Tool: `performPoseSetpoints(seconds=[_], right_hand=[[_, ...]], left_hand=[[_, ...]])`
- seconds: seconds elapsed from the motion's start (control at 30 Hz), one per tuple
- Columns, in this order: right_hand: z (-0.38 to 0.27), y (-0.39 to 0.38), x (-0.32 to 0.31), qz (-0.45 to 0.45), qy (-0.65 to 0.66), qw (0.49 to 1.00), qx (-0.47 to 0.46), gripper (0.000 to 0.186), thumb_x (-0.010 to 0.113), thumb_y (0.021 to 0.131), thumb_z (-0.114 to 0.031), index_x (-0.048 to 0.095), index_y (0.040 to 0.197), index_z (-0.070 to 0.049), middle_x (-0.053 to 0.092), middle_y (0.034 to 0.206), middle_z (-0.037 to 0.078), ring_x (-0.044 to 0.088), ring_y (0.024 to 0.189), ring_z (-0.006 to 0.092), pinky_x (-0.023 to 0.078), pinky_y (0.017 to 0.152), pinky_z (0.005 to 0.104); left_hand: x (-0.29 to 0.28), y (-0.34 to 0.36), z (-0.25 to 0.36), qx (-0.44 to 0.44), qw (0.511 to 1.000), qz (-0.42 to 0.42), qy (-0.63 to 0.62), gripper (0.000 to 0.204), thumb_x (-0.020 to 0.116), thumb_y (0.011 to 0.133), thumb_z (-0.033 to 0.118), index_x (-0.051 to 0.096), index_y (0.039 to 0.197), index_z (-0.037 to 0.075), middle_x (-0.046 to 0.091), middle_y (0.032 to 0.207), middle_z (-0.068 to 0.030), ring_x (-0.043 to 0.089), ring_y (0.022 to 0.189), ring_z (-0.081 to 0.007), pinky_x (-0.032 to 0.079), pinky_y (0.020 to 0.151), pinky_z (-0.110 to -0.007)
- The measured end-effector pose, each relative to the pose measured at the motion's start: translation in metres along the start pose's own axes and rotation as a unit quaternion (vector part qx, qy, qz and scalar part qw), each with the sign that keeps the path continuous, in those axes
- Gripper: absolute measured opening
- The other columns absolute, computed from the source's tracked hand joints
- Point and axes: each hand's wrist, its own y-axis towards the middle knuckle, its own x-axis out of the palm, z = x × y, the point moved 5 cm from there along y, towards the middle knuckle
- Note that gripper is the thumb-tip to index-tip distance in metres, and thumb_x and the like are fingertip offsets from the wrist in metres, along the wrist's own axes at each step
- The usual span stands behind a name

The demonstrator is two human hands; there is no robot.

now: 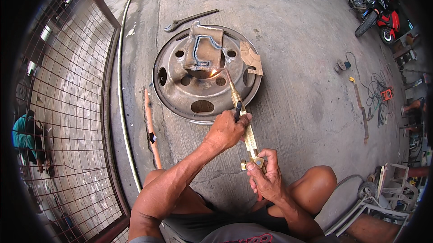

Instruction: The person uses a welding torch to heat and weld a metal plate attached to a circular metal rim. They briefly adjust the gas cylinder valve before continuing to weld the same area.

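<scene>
A brass cutting torch (250, 138) runs between my two hands, its bent tip lit with a small orange flame (214, 72). My left hand (229, 129) is closed round the torch's body, by a black lever. Lower down, my right hand (267, 177) grips the rear end beside the brass valve knobs. The flame meets the lower edge of a rusty steel plate (210, 50), marked with a dark blue-edged outline. That plate lies on a round steel wheel rim (180, 93) with several holes. A brown cardboard template (251, 58) rests at the rim's right side.
An adjustable wrench (191, 20) lies beyond the rim. An orange strip (150, 126) and a pale hose (120, 71) run along the left, beside a wire mesh fence (72, 85). Rightward are an angle grinder (343, 66), tangled cables (378, 90), a metal frame (383, 193) and motorcycles (372, 13). A person (28, 137) crouches behind the mesh.
</scene>
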Motion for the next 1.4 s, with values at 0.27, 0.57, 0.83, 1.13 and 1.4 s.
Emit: performPoseSetpoints(seconds=[0.27, 0.57, 0.83, 1.13, 1.4], right_hand=[[0.003, 0.000, -0.001, 0.003, -0.003, 1.000, 0.006, 0.040, 0.065, 0.107, -0.031, 0.035, 0.126, -0.013, 0.054, 0.062, 0.001, 0.047, 0.044, 0.0071, 0.037, 0.038, 0.0269], [0.005, 0.000, -0.001, 0.002, -0.004, 1.000, 0.003, 0.041, 0.065, 0.107, -0.032, 0.035, 0.126, -0.013, 0.054, 0.062, 0.001, 0.048, 0.045, 0.0075, 0.037, 0.038, 0.0269], [0.000, -0.001, -0.001, -0.002, -0.011, 1.000, -0.007, 0.036, 0.062, 0.108, -0.033, 0.039, 0.126, -0.012, 0.057, 0.068, 0.001, 0.051, 0.048, 0.0071, 0.040, 0.040, 0.0263], [-0.007, -0.002, 0.000, -0.012, -0.025, 0.999, -0.021, 0.035, 0.059, 0.110, -0.034, 0.043, 0.128, -0.010, 0.062, 0.083, 0.005, 0.057, 0.054, 0.0072, 0.045, 0.043, 0.0259], [0.000, 0.000, 0.000, -0.006, -0.023, 1.000, -0.006, 0.037, 0.063, 0.108, -0.031, 0.039, 0.128, -0.012, 0.057, 0.071, 0.002, 0.052, 0.050, 0.0067, 0.041, 0.040, 0.0270]], left_hand=[[-0.001, -0.001, 0.004, -0.018, 0.999, -0.026, 0.019, 0.053, 0.059, 0.108, 0.041, 0.068, 0.088, -0.007, 0.067, 0.071, -0.0111, 0.069, 0.068, -0.0180, 0.054, 0.069, -0.039], [0.000, 0.000, 0.001, -0.004, 1.000, 0.004, -0.003, 0.056, 0.058, 0.106, 0.041, 0.070, 0.077, -0.005, 0.066, 0.061, -0.0172, 0.069, 0.066, -0.0317, 0.052, 0.073, -0.047], [-0.001, 0.000, 0.001, -0.010, 1.000, -0.009, 0.019, 0.055, 0.059, 0.107, 0.042, 0.069, 0.085, -0.007, 0.068, 0.067, -0.0146, 0.070, 0.068, -0.0236, 0.053, 0.071, -0.043], [-0.003, -0.003, 0.006, -0.015, 0.999, -0.018, 0.023, 0.056, 0.060, 0.108, 0.042, 0.070, 0.087, -0.008, 0.070, 0.069, -0.0132, 0.070, 0.067, -0.0190, 0.054, 0.069, -0.040], [-0.002, -0.001, 0.000, -0.012, 1.000, -0.006, 0.003, 0.056, 0.059, 0.107, 0.041, 0.071, 0.081, -0.007, 0.068, 0.066, -0.0160, 0.070, 0.067, -0.0264, 0.054, 0.071, -0.044]])
